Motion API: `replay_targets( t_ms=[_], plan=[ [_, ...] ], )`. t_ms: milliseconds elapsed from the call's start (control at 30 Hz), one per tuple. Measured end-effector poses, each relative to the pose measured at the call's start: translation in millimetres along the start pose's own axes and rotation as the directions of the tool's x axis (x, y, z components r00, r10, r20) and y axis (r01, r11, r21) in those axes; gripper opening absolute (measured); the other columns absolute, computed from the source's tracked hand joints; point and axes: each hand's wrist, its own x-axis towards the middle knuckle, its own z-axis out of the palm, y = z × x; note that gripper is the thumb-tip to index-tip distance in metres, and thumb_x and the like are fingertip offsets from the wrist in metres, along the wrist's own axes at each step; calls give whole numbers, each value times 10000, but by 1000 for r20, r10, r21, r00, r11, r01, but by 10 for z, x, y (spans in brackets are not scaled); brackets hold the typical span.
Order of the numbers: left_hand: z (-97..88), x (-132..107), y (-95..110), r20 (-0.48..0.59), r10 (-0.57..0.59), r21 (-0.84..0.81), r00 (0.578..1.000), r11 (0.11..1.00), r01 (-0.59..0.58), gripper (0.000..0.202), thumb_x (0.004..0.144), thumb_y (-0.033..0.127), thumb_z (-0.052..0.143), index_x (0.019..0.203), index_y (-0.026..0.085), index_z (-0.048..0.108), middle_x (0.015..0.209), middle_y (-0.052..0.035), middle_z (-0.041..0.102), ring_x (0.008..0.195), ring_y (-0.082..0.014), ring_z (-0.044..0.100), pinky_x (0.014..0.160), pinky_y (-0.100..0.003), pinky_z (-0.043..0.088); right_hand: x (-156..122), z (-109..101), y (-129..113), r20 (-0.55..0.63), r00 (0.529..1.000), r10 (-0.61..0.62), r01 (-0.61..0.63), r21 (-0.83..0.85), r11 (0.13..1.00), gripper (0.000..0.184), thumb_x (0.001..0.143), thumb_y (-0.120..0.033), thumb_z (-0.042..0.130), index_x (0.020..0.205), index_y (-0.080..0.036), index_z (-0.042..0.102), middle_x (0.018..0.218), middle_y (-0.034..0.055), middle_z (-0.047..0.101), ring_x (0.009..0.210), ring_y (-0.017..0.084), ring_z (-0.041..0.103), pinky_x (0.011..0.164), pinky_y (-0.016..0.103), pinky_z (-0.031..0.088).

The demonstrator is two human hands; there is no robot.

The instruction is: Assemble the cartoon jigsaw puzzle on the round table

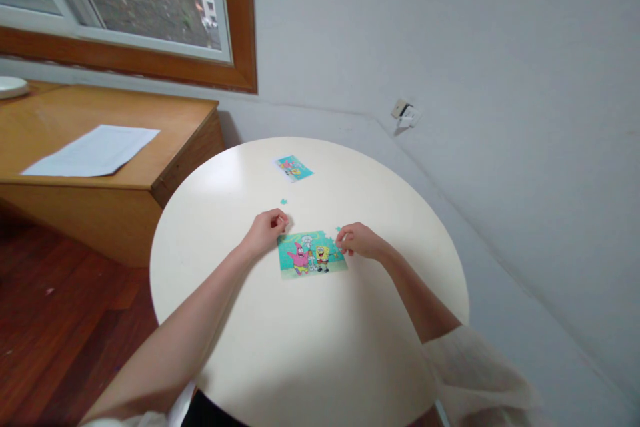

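Observation:
A jigsaw puzzle [303, 259] with cartoon figures on a teal ground lies on the round white table, mostly joined, with a gap at its upper right. My left hand [267, 228] is by its upper left corner, fingers curled closed; whatever they may hold is hidden. At the puzzle's right edge, the fingers of my right hand [357, 240] are bent together close to the gap. A small teal bit shows beside those fingertips, but I cannot tell if they grip it. One loose puzzle piece [284, 201] lies beyond my left hand.
Farther back on the round table [310, 347] lies a picture card [294, 168] with the same cartoon figures. To the left stands a wooden desk [165, 117] bearing a white sheet of paper [95, 152]. A wall with a socket [406, 113] is behind and to the right.

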Motion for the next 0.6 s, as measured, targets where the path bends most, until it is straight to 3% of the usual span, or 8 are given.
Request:
replay_targets(
  t_ms=[267,400,600],
  plan=[
    [-9,-8,10,0,0,6,1000,1000,0,111,672,230,494,697,148,565,520,23,528,524,-122,520,545,-247,378,43,-5,-64,18,999,33,-29,-179,983,39,657,-115,563,660,-149,581,527,-10,617,478,84,549,502,176,413],
    [-11,-10,50,-7,-19,-6,1000,1000,19,101,653,226,506,680,151,567,499,28,519,515,-121,515,534,-242,370,103,5,-68,29,999,44,-33,-306,951,155,652,-88,589,782,-168,563,499,-34,595,495,96,564,488,174,383],
    [-10,-8,42,-14,-15,-3,1000,1000,14,114,667,244,496,677,151,561,498,26,515,507,-117,500,540,-247,374,144,-8,-67,55,996,64,-43,-320,947,165,640,-95,629,729,-180,519,429,-55,546,448,104,542,461,184,355]
  ],
)
